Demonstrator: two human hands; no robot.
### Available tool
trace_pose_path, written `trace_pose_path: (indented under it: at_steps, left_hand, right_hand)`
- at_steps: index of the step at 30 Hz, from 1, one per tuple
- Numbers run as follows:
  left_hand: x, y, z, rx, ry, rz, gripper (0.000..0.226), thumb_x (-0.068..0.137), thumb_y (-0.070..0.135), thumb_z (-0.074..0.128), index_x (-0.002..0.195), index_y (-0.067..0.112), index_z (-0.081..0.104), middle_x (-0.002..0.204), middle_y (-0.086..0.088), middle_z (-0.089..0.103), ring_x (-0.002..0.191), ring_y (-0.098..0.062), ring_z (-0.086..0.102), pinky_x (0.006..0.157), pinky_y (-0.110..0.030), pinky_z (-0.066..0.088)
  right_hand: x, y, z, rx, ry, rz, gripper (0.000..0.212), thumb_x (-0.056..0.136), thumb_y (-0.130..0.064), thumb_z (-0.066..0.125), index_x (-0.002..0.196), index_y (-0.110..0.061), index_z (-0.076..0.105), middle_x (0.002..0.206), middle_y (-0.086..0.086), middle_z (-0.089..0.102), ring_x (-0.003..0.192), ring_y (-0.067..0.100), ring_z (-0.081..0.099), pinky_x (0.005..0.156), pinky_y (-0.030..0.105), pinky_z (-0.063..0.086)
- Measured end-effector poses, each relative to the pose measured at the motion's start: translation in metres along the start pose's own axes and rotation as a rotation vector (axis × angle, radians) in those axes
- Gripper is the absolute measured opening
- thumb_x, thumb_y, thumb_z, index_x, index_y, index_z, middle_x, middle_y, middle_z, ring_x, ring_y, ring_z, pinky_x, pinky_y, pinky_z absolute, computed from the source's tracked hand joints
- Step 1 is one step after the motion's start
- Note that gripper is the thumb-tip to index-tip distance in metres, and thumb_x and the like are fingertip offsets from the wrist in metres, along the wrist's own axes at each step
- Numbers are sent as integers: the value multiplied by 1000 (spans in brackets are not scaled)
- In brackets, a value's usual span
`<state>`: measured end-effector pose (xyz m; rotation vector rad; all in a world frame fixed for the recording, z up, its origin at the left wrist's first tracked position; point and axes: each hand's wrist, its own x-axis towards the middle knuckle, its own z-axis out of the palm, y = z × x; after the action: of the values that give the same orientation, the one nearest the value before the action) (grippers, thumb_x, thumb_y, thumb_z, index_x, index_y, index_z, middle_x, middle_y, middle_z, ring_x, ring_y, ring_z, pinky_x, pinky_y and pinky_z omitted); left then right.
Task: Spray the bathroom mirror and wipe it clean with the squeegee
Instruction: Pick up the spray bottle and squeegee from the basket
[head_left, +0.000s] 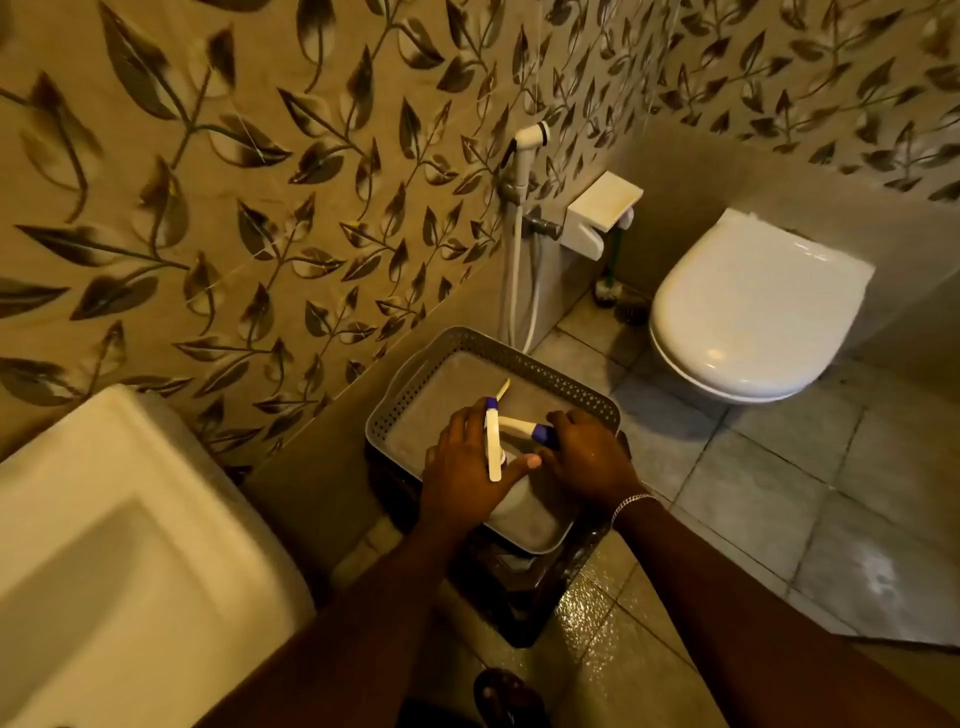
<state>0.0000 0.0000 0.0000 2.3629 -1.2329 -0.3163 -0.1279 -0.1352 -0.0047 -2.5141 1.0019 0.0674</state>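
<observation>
sink (104, 545): white basin, bottom left corner, right up against the leaf-pattern wall tiles (234, 182)
basket (524, 364): grey plastic one with a perforated rim, sitting on a dark stool (519, 597) between the sink and the toilet, just off the wall
left hand (462, 467): down inside the basket, fingers wrapped round the neck of the spray bottle, thumb stretched out across the front of it
spray bottle (514, 499): in the basket, pale body mostly hidden under the hand, white trigger head with a purple tip poking up past the knuckles
right hand (587, 457): also in the basket, just beside the left one, fingers curled down over a white handle with a purple end
squeegee (530, 428): pretty sure that's what the white and purple handle is, it lies across the basket touching the sprayer head, but the blade end is hidden so can't say for certain
bracelet (631, 504): silver chain on the right wrist
bidet sprayer (530, 140): white, hung on the wall past the basket, hose dropping to the floor
wall holder (602, 208): white boxy thing just right of the sprayer
toilet (753, 306): white, wall-hung, lid shut, well apart from the basket
floor (779, 493): grey tiles, wet-looking and shiny near the stool
mirror: not in shot
</observation>
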Motion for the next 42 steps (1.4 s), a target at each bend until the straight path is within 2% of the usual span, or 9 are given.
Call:
trace_pose_path:
  at_steps: [7,11,22,25,28,32,35,38,42]
  left_hand:
    - [9,6,9,-324,69,-73,57,92,55,62,132,15,54,120,-3,60,108,-18,63,92,-32,53]
    - [12,17,-6,-382,126,-83,40,99,44,59,124,13,57,112,-3,61,101,-17,62,89,-39,55]
    - [12,63,-106,-427,190,-147,50,98,51,57,132,15,55,125,-6,64,113,-19,61,90,-30,45]
    - [11,80,-147,-457,237,-130,52,98,51,55,130,11,55,121,-11,66,108,-22,64,88,-37,51]
    - [12,96,-184,-439,271,-117,54,100,49,54,135,8,54,122,-13,66,111,-29,64,93,-43,53]
    - [9,115,-243,-432,349,-97,47,99,51,53,126,13,57,111,-5,68,98,-18,63,80,-29,44]
    - [3,127,-292,-468,404,-65,43,99,53,53,118,14,58,101,-3,67,89,-17,63,74,-26,44]
    - [-3,141,-340,-462,475,-8,39,99,50,54,112,14,59,91,2,64,77,-11,62,61,-14,39]
    - [-15,155,-406,-485,562,69,46,97,55,51,108,12,60,85,3,61,74,-12,61,58,-15,38]
  right_hand:
    - [9,-8,5,53,-55,2,27,102,-36,54,119,-15,58,113,10,66,94,25,65,82,41,59]
    - [5,-11,-9,83,-44,1,26,102,-35,54,120,-16,57,115,9,66,97,24,64,85,40,58]
    - [-31,-51,-94,193,109,75,29,99,-35,61,119,-15,58,111,9,69,96,27,67,83,39,57]
    - [-44,-68,-126,241,167,86,23,99,-34,61,113,-16,59,105,8,67,88,23,64,75,37,55]
    - [-53,-83,-155,299,235,90,16,99,-33,62,106,-19,58,94,0,61,82,18,59,67,25,42]
    - [-64,-109,-198,395,312,105,17,99,-30,64,110,-16,61,91,-3,60,81,17,61,66,24,42]
    - [-74,-135,-231,451,385,72,18,99,-29,65,111,-16,62,89,-5,60,74,10,56,59,16,36]
    - [-82,-167,-264,495,471,37,15,98,-29,66,107,-17,61,86,-8,58,69,4,53,57,14,35]
    - [-94,-212,-308,599,556,-3,20,99,-28,66,111,-13,60,88,-2,61,70,9,58,58,19,42]
